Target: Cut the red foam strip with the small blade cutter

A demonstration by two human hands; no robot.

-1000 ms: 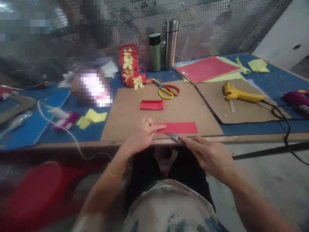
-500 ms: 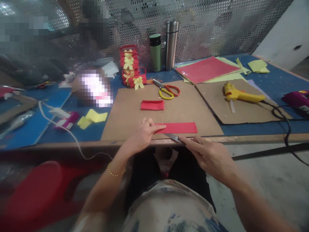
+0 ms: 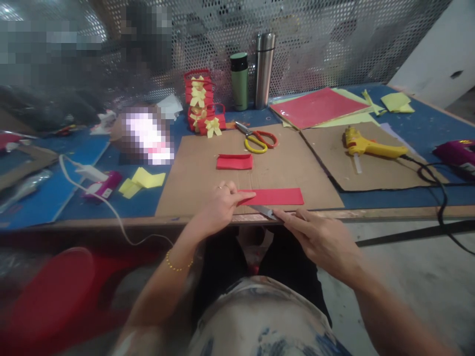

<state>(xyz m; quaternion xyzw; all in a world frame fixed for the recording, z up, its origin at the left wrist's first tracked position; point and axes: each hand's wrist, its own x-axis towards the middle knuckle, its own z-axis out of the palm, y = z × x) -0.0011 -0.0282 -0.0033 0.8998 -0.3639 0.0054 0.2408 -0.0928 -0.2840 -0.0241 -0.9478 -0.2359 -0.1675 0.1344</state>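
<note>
A flat red paper strip (image 3: 280, 197) lies along the near edge of the brown cardboard sheet (image 3: 193, 170). My left hand (image 3: 221, 205) holds down its left end, index finger stretched across the paper and the other fingers curled. Gripped in my right hand (image 3: 315, 232) is a slim knife (image 3: 265, 211), its blade pointing left, just below the strip's lower edge; most of the handle is hidden by my fingers. Beyond the strip sits a folded red paper piece (image 3: 234, 162). Scissors (image 3: 258, 139) with one yellow and one red handle rest behind that.
Red paper decorations with yellow bows (image 3: 200, 101), a green flask (image 3: 239, 81) and a steel flask (image 3: 264, 71) stand at the back. A yellow glue gun (image 3: 371, 145) with its cord lies right. Red paper sheets (image 3: 321, 106) are behind it; yellow paper pieces (image 3: 143, 179) lie left.
The knife blade has shifted slightly left and down along the strip's lower edge. My left hand stays in place on the paper.
</note>
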